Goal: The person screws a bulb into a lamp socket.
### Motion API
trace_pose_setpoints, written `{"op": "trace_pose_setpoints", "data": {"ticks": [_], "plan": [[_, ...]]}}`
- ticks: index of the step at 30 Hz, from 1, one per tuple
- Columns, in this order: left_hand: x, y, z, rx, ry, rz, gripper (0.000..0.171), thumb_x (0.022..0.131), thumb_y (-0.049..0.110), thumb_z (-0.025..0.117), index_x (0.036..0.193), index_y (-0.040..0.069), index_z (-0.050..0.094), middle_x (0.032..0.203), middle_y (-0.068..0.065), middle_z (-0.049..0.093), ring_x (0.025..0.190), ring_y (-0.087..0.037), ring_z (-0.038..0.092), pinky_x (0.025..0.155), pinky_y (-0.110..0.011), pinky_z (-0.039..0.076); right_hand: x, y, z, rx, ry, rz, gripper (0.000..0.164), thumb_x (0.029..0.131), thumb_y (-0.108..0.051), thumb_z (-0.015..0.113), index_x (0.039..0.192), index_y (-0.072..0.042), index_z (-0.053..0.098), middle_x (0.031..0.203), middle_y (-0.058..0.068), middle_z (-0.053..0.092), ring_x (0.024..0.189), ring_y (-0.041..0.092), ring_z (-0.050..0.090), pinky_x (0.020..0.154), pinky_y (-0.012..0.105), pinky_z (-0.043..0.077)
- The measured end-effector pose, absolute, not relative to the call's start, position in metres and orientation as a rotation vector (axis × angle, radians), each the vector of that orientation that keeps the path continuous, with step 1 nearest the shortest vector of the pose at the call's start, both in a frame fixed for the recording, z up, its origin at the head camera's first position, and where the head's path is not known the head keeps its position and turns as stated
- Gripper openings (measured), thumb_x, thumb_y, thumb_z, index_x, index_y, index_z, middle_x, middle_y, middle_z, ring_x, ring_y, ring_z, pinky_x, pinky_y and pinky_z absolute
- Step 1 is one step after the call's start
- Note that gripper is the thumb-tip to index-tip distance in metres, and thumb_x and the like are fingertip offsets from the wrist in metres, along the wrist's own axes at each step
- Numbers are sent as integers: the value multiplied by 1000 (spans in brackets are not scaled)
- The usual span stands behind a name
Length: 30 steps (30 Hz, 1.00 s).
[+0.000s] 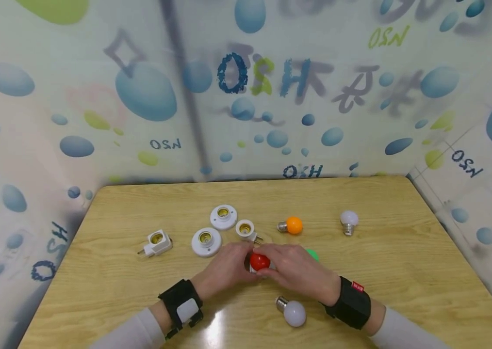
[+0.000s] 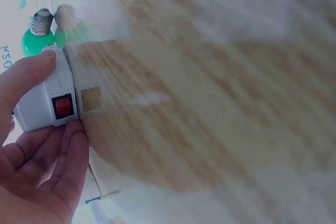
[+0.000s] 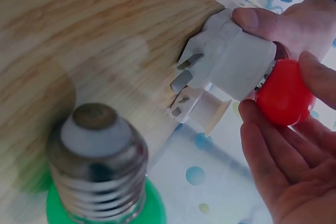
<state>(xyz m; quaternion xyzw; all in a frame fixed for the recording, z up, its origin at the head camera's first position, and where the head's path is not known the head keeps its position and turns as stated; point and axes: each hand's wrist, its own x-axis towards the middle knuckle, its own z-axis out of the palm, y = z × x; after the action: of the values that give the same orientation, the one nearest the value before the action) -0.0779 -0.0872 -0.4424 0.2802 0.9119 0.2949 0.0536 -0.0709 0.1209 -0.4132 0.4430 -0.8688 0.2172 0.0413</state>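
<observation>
A red bulb (image 1: 260, 261) sits with its metal base at the mouth of a white plug-in lamp socket (image 3: 244, 61); a thin strip of thread shows between them. My left hand (image 1: 230, 267) grips the socket's body, thumb on one side and fingers on the other. In the left wrist view a red rocker switch (image 2: 63, 106) faces out from it. Around the red bulb's glass, my right hand (image 1: 300, 272) curls its thumb and fingers. Just beyond that hand lies a green bulb (image 1: 313, 254), partly hidden in the head view.
Two round white sockets (image 1: 206, 242) and a smaller plug-in socket (image 1: 244, 229) stand behind my left hand. Farther left is a square plug-in socket (image 1: 158, 242). An orange bulb (image 1: 294, 225) and white bulbs (image 1: 294, 313) lie on the wooden table (image 1: 403, 271).
</observation>
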Motion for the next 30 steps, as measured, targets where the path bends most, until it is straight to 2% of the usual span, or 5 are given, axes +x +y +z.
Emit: {"op": "trace_pose_setpoints", "data": {"ticks": [10, 16, 19, 24, 30], "plan": [[-77, -89, -442, 833, 2755, 894, 43, 74, 40, 79, 106, 17, 65, 91, 10, 63, 79, -3, 57, 70, -20, 49, -69, 120, -415, 1294, -2705, 732, 48, 91, -42, 62, 130, -14, 57, 119, 0, 64, 97, 4, 60, 78, 19, 51], [-74, -98, -434, 816, 2655, 940, 65, 70, 41, 81, 124, 14, 60, 112, 5, 63, 96, -9, 58, 84, -27, 49, -67, 121, -414, 1233, -2728, 828, 50, 89, -39, 65, 132, -15, 56, 125, -1, 59, 102, 5, 57, 83, 21, 50], [-69, -105, -427, 783, 2640, 1022, 74, 74, 42, 79, 135, 9, 53, 125, -2, 59, 104, -16, 58, 87, -32, 49, -68, 124, -409, 1199, -2714, 838, 51, 87, -35, 69, 131, -13, 56, 130, 1, 56, 106, 8, 57, 86, 23, 50], [-64, -114, -421, 777, 2731, 1197, 56, 84, 28, 73, 133, 6, 56, 124, -3, 61, 105, -17, 59, 85, -36, 51, -75, 134, -396, 1100, -2691, 837, 48, 85, -34, 72, 126, -14, 59, 126, -1, 53, 97, 7, 58, 79, 23, 53], [-64, -117, -421, 721, 2903, 1315, 41, 81, 19, 75, 119, 7, 66, 112, 2, 66, 99, -12, 60, 83, -37, 52, -89, 147, -382, 1026, -2632, 819, 46, 85, -31, 72, 126, -12, 60, 122, 1, 55, 97, 10, 59, 76, 26, 54]]}}
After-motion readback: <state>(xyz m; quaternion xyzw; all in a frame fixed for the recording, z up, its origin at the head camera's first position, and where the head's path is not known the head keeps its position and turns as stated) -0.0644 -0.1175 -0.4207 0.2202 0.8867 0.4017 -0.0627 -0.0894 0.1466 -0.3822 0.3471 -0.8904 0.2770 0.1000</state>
